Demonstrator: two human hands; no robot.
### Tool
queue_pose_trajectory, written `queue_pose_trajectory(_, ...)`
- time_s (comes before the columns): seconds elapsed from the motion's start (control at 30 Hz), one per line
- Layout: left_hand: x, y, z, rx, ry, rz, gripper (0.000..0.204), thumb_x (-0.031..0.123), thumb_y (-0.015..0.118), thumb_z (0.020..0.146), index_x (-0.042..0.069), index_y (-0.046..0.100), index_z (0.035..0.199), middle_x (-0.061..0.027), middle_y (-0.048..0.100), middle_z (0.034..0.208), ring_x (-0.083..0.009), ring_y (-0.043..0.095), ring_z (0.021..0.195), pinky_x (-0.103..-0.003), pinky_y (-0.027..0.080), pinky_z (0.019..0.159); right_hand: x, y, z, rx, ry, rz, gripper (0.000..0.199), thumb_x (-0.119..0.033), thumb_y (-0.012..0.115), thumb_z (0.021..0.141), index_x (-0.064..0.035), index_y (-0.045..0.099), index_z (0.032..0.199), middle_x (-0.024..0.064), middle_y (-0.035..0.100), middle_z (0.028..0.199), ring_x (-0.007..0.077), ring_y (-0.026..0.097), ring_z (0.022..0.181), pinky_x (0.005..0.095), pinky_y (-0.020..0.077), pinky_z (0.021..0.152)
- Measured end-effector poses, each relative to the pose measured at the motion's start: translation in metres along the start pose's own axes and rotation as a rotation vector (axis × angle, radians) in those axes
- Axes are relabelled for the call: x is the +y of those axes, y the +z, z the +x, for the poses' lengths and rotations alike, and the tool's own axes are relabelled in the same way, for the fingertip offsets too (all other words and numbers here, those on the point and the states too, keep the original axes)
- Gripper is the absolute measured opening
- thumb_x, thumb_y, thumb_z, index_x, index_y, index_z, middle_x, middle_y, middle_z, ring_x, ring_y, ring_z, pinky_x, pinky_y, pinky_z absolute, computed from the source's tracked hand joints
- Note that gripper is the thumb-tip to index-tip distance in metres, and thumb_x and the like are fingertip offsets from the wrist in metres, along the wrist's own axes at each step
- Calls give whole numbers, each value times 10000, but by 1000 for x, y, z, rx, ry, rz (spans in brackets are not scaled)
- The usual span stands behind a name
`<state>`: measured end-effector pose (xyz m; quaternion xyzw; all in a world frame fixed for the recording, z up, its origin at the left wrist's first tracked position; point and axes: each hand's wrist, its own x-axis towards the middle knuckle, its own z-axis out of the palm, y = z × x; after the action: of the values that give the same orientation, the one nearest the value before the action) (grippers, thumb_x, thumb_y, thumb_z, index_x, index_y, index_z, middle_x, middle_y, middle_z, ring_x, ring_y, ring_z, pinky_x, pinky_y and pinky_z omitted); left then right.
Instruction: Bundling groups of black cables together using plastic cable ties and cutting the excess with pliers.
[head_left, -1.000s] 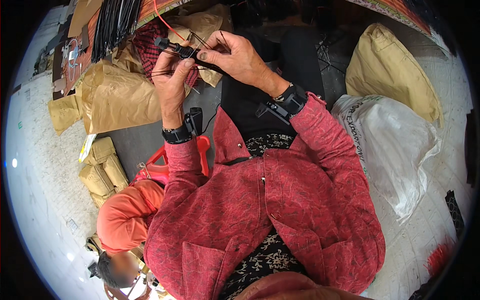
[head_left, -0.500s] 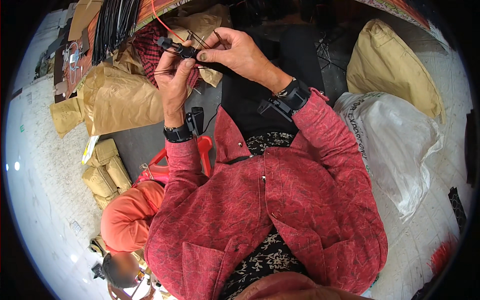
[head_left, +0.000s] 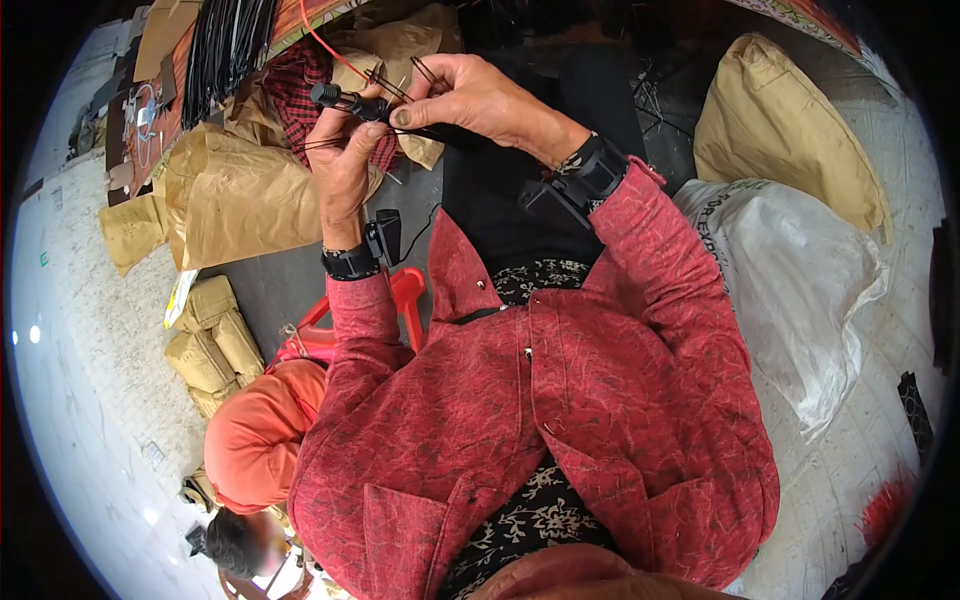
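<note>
A slim black fitting [head_left: 347, 101] with a ridged knob at one end is held at the top, left of centre. Around it run several thin dark rods [head_left: 388, 84], some sticking up past my fingers. My left hand [head_left: 343, 165] is closed round the fitting from below, its thumb pressed along the near side. At the fitting's right end, my right hand [head_left: 470, 100] pinches with thumb and forefinger, and thin rods show beside its fingers. What exactly lies between its fingertips is hidden.
A red cord [head_left: 325, 42] hangs behind the hands. Brown paper [head_left: 230, 195] lies to the left, near a bundle of black rods [head_left: 230, 50]. On the right stand a tan sack [head_left: 780, 130] and a white sack [head_left: 800, 290]. A person in orange [head_left: 260, 435] is at lower left.
My right hand has shifted slightly, its thumb closer to the left thumb on the fitting. The fitting has moved a little to the left, and the thin rods have tilted.
</note>
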<state>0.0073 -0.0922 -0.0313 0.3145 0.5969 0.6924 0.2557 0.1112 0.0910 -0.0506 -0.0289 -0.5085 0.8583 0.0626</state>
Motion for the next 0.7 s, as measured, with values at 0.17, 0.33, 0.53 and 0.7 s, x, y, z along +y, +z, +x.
queue_pose_trajectory(0.17, -1, -1, 0, 0, -9, -18, 392, 15, 755, 863, -50, 639, 1232, -103, 694, 1099, -168, 660, 987, -298, 527, 907, -8, -6, 3, -24, 34, -75, 229, -149, 867, 782, -36, 683, 859, -6, 654, 795, 73, 582, 765, 236, 473, 672)
queue_pose_trajectory(0.33, -7, 9, 6, 101, 29, -109, 348, -26, 712, 880, -46, 648, 1221, -103, 702, 1110, -151, 665, 959, -280, 540, 877, -3, 5, -1, 199, -204, -301, 223, -174, 824, 812, -5, 687, 855, 19, 673, 760, 85, 602, 698, 264, 495, 646)
queue_pose_trajectory(0.53, -1, 20, 9, 136, 0, -67, 332, -27, 718, 868, -45, 669, 1196, -91, 715, 1076, -130, 666, 928, -262, 539, 852, -3, 7, -13, 338, -342, -469, 235, -179, 829, 801, -2, 686, 861, 46, 658, 715, 77, 589, 666, 271, 476, 611)
queue_pose_trajectory(0.7, -1, 6, 7, -28, -37, -23, 331, -36, 724, 846, -55, 676, 1172, -109, 724, 1057, -143, 677, 922, -273, 542, 855, -16, -17, -4, 7, -21, -221, 190, -155, 839, 804, -22, 704, 818, -13, 652, 724, 70, 552, 657, 247, 431, 588)
